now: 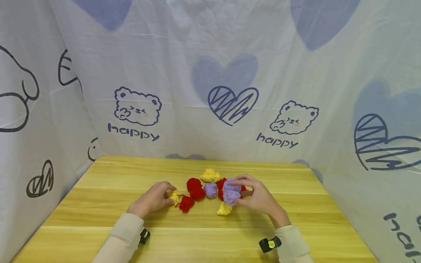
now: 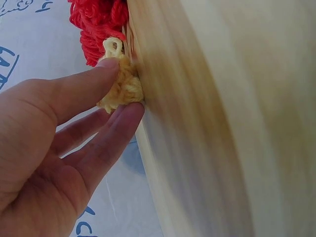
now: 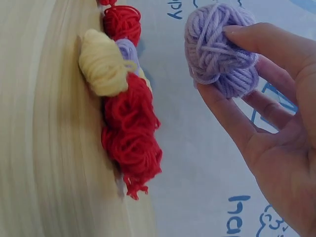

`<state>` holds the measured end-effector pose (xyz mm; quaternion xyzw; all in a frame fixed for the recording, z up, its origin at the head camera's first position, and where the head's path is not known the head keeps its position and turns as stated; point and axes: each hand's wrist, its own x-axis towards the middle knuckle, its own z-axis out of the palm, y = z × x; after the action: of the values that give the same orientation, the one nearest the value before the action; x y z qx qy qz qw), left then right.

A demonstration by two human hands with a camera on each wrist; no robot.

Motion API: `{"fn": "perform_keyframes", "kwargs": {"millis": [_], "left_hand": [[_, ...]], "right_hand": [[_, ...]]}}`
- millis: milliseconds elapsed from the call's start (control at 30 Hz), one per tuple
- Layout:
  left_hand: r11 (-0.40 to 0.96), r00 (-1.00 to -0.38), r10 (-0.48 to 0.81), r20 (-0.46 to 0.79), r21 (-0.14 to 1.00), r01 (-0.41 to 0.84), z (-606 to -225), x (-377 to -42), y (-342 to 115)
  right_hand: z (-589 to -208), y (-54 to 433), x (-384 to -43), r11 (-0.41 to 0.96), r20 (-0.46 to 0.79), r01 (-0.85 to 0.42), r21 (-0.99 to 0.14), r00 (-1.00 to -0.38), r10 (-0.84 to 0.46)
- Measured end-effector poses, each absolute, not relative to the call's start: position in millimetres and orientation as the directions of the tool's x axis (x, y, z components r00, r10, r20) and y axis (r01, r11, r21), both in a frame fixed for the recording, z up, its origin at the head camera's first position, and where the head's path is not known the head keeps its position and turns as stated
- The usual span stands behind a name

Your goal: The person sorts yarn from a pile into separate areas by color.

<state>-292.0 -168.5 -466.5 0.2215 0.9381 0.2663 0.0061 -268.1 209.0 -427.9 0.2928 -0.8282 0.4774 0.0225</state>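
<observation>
Lilac yarn (image 1: 232,191) partly hides red yarn (image 1: 220,189) in head view; left wrist view crops red wool (image 2: 100,27).

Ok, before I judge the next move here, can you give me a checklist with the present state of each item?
1. Right grip secure on the purple yarn: ok, pinched between thumb and fingers.
2. Purple yarn lifted off the table: ok, raised in the right wrist view.
3. Left grip holding the yellow yarn: ok, between thumb and fingers.
4. Yellow yarn lifted off the table: cannot tell.
5. Yellow yarn separate from the small red bundle: cannot tell, they sit close.
6. Head view of the right-hand red yarn unobstructed: not ok, purple yarn partly covers it.
</observation>
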Motion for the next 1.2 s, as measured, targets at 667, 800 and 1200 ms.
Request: {"fn": "perform_keyframes", "kwargs": {"millis": [667, 800, 1200], "left_hand": [[0.758, -0.905, 0.415, 0.095, 0.515, 0.401, -464.4, -290.6, -168.4], [0.755, -0.904, 0.417, 0.095, 0.517, 0.402, -464.7, -291.2, -168.3], [0.762, -0.909, 0.408, 0.088, 0.516, 0.392, -465.0, -289.9, -168.5]], "right_hand": [[-435.7, 239.8, -272.7, 0.370, 0.341, -0.500, -0.783, -0.842, -0.417], [-436.6, 246.6, -273.4, 0.371, 0.348, -0.496, -0.785, -0.848, -0.400], [-434.5, 269.7, -271.5, 0.399, 0.341, -0.472, -0.786, -0.870, -0.356]]}}
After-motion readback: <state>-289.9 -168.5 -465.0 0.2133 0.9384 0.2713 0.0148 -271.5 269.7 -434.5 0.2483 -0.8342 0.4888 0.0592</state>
